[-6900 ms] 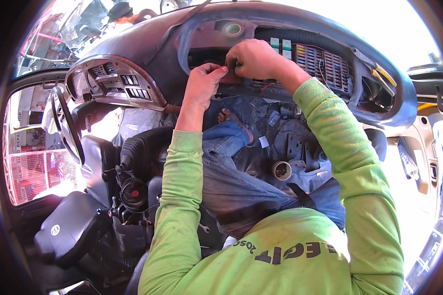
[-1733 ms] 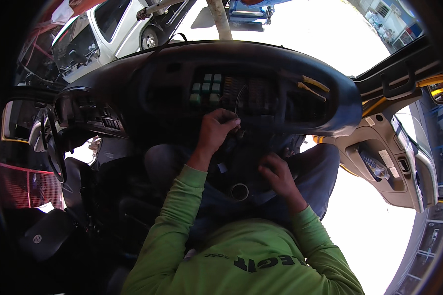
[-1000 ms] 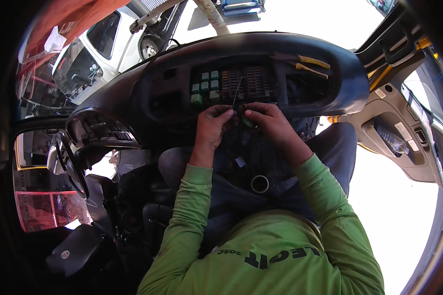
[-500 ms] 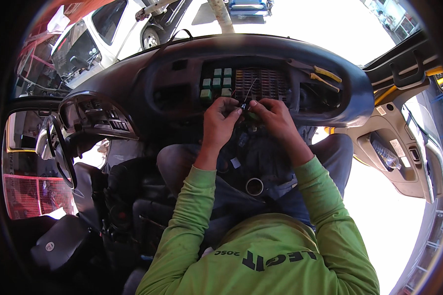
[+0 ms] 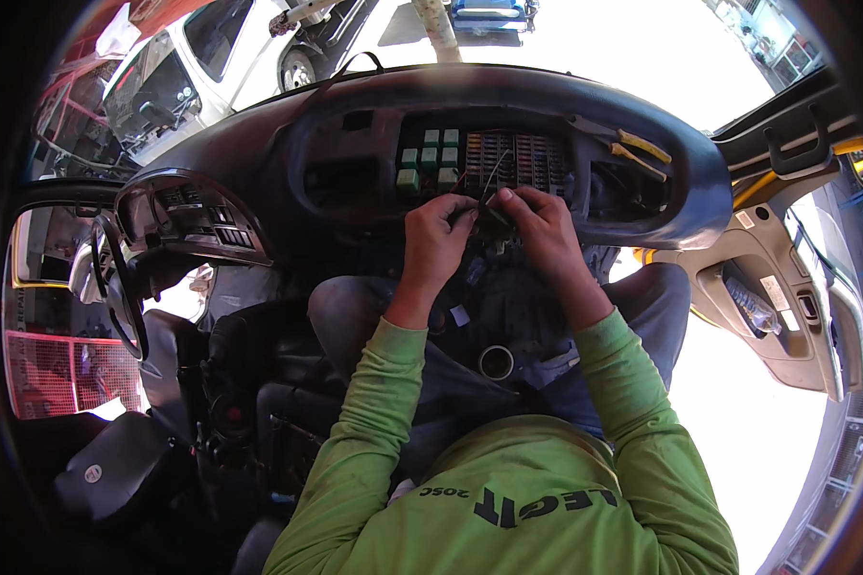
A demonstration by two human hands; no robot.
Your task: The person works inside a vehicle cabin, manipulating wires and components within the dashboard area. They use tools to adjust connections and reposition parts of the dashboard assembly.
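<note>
Both hands are raised in front of an open fuse box [image 5: 537, 158] in the dashboard. My right hand [image 5: 544, 230] pinches a thin wire [image 5: 495, 174] near its lower end; the wire's pale upper part stands up across the rows of coloured fuses. Just to the left, my left hand [image 5: 434, 240] has thumb and forefinger pressed together. Whatever lies in that pinch is too small and dark to make out. Several green-and-white relays [image 5: 430, 156] sit left of the fuses, just above my left hand.
Pliers with yellow handles [image 5: 645, 147] rest on the dashboard [image 5: 403, 91], right of the fuses. A round cup-like container [image 5: 496, 363] is between my legs. The steering wheel [image 5: 117, 287] and instrument cluster [image 5: 197, 218] are left; an open door [image 5: 772, 297] is right.
The small dark piece visible between my fingertips is now mostly hidden. My left hand has turned slightly, its fingers closing more over the pinch. The view has shifted slightly.
</note>
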